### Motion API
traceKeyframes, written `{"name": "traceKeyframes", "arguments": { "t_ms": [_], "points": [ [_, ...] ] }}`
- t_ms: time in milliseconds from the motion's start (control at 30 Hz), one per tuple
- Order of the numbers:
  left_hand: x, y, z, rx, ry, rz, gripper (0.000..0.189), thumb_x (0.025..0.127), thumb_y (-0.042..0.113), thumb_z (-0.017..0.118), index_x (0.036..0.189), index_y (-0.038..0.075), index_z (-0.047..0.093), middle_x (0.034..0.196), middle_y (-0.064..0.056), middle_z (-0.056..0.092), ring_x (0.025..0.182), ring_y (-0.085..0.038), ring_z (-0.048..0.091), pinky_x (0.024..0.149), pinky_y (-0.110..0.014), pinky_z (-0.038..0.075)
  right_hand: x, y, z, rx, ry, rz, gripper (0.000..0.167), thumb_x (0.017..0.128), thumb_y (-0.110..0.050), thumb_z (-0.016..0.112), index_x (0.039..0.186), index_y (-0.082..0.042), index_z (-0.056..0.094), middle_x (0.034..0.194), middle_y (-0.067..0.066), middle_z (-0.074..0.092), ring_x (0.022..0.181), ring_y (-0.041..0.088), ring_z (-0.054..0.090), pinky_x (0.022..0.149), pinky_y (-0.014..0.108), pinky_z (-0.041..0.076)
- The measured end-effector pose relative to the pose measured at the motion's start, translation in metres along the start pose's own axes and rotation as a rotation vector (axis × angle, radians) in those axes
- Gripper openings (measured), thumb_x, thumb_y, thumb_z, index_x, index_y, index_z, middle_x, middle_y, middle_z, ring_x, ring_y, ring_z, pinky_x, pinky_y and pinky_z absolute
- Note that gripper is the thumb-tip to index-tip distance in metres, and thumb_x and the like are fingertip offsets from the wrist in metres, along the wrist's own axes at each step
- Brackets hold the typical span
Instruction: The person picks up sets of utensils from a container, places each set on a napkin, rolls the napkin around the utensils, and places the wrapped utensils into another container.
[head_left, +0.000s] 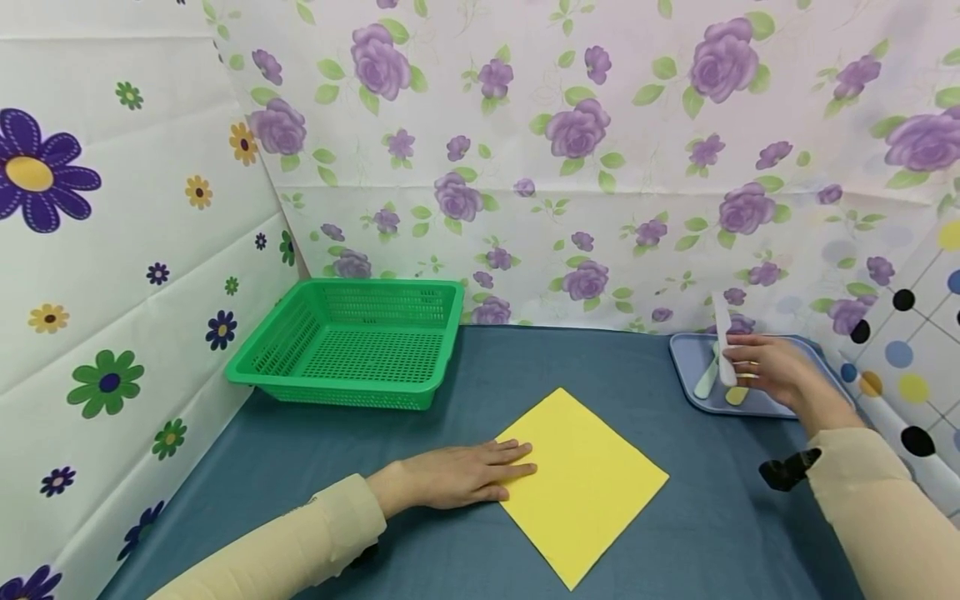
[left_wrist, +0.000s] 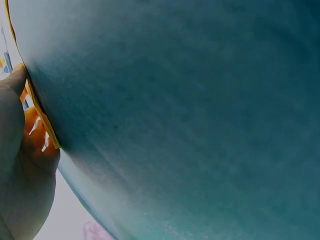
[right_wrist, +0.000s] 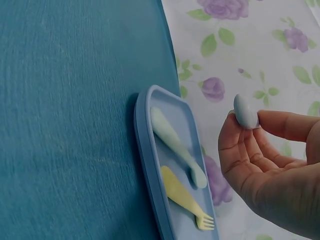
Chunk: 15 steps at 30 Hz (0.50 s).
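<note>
My left hand [head_left: 461,477] lies flat with fingers spread on the left corner of a yellow square sheet [head_left: 585,483], cloth or paper, set diamond-wise on the table. At the left wrist view's edge, the sheet's thin yellow edge [left_wrist: 42,116] shows beside that hand. Over a blue tray [head_left: 684,379] at the right, my right hand [head_left: 783,375] pinches a white knife [head_left: 722,325] between thumb and fingers, raised clear of the tray. The right wrist view shows only its rounded end. In the tray lie a pale green spoon [right_wrist: 175,140] and a yellow fork [right_wrist: 185,196].
A green perforated basket [head_left: 337,385] stands at the back left, with nothing seen inside. Dark blue cloth [head_left: 420,550] covers the table. Flowered sheets [head_left: 525,233] hang behind and at the left side; a dotted one [head_left: 911,342] borders the right.
</note>
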<state>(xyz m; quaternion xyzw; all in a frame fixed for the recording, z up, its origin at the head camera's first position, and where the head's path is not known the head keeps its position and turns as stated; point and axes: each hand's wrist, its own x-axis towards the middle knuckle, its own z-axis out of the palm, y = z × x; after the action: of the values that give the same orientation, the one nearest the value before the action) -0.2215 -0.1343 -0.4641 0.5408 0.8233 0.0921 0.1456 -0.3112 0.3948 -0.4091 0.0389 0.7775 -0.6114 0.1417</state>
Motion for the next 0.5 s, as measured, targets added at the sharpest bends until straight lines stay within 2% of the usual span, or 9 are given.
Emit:
{"name": "traceKeyframes", "arguments": {
  "t_ms": [167, 233, 500],
  "points": [
    [0.0, -0.001, 0.001, 0.008, -0.015, 0.001, 0.056, 0.116, 0.037, 0.033, 0.169, 0.022, 0.02, 0.175, -0.004, 0.012, 0.16, -0.019, 0.009, 0.129, -0.032, 0.012, 0.001, -0.001, 0.005, 0.042, -0.038, -0.012, 0.049, 0.11, -0.013, 0.054, 0.154, 0.0, 0.036, 0.101, -0.013, 0.063, 0.089, 0.01, 0.066, 0.079, 0.031, 0.059],
    [0.0, -0.001, 0.002, 0.005, -0.024, -0.002, 0.056, 0.116, 0.038, 0.032, 0.169, 0.023, 0.019, 0.175, -0.004, 0.01, 0.161, -0.018, 0.007, 0.129, -0.031, 0.01, 0.002, -0.002, 0.007, 0.052, -0.049, -0.009, 0.045, 0.11, -0.014, 0.054, 0.151, -0.003, 0.038, 0.102, -0.012, 0.064, 0.09, 0.01, 0.066, 0.08, 0.031, 0.059],
    [0.001, -0.002, 0.003, 0.007, -0.027, -0.013, 0.056, 0.116, 0.038, 0.031, 0.169, 0.024, 0.018, 0.175, -0.002, 0.01, 0.16, -0.017, 0.007, 0.129, -0.031, 0.011, 0.002, -0.005, 0.017, 0.036, -0.063, -0.002, 0.055, 0.111, -0.013, 0.051, 0.157, 0.005, 0.027, 0.109, -0.009, 0.059, 0.094, 0.011, 0.065, 0.084, 0.032, 0.059]
  ]
}}
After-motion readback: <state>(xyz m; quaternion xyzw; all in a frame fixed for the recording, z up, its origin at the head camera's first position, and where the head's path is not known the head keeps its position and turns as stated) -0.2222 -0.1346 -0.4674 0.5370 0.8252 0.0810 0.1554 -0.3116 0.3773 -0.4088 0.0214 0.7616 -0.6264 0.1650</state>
